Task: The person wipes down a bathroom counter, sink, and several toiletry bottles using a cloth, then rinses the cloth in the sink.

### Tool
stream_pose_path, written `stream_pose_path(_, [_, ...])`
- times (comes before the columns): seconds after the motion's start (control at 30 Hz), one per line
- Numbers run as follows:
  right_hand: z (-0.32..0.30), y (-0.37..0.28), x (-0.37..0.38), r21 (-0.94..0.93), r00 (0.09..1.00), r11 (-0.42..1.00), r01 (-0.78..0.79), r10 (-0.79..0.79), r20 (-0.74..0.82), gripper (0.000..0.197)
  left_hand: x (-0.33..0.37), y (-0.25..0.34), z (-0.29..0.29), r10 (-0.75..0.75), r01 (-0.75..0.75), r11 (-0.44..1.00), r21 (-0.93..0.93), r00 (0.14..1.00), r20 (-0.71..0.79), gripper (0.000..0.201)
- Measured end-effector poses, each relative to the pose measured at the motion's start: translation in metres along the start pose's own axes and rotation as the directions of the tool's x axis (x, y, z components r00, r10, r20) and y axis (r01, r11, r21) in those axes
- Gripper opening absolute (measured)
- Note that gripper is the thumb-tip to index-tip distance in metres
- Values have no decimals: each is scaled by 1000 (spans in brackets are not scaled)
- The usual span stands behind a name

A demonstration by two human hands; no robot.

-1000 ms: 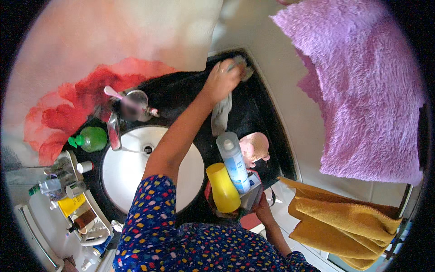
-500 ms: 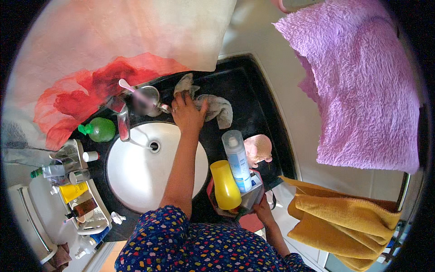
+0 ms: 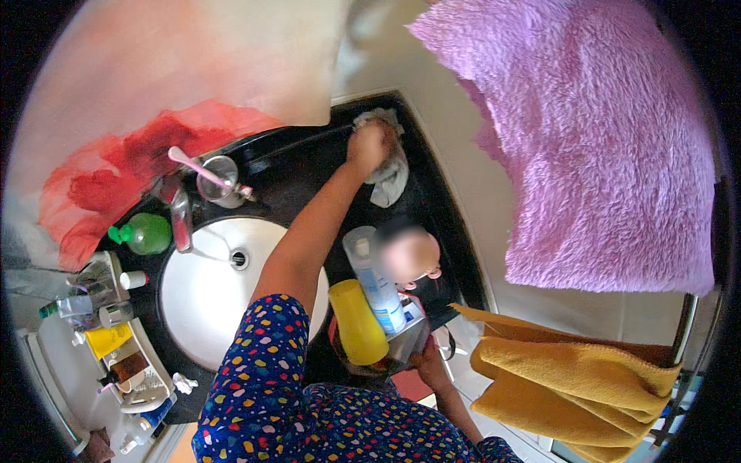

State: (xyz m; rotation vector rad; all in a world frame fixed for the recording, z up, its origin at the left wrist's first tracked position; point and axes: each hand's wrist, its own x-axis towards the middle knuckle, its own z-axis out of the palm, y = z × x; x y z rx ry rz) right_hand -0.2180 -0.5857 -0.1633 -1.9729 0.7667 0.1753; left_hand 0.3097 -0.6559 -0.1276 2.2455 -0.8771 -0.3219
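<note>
At the far right corner of the black counter, my left hand [image 3: 372, 145] is closed over a crumpled grey cloth [image 3: 391, 181], pressing it to the surface. One end of the cloth trails toward me. Close to my body, my right hand [image 3: 432, 364] grips the near right side of a grey container [image 3: 407, 347]. In or on that container lean a yellow bottle [image 3: 357, 322] and a pale blue-and-white spray can [image 3: 378, 289] with a clear cap. Beyond them is a rounded pink object [image 3: 421, 255], partly blurred.
A white basin [image 3: 208, 309] with a tap [image 3: 181, 220] lies left of my arm. Around it stand a cup [image 3: 220, 185] with a pink-handled brush, a green pump bottle [image 3: 147, 234] and white racks [image 3: 147, 378] of toiletries. A purple towel [image 3: 602, 170] and a mustard towel [image 3: 571, 378] hang at right.
My left hand has moved right and farther away, carrying the cloth from beside the cup into the counter's far corner. My right hand keeps its hold on the container. The view has shifted slightly.
</note>
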Motion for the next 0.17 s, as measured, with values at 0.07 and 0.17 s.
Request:
stream_pose_path(0.07, [3,-4,0,-16,999,1000,-26,27,42,59,11,6,2,68,-184,960,-211,884,-462,20])
stream_pose_path(0.17, [-3,-34,5,9,999,999,-34,34,-15,57,17,11,19,-95,-257,864,-432,760,-642,22])
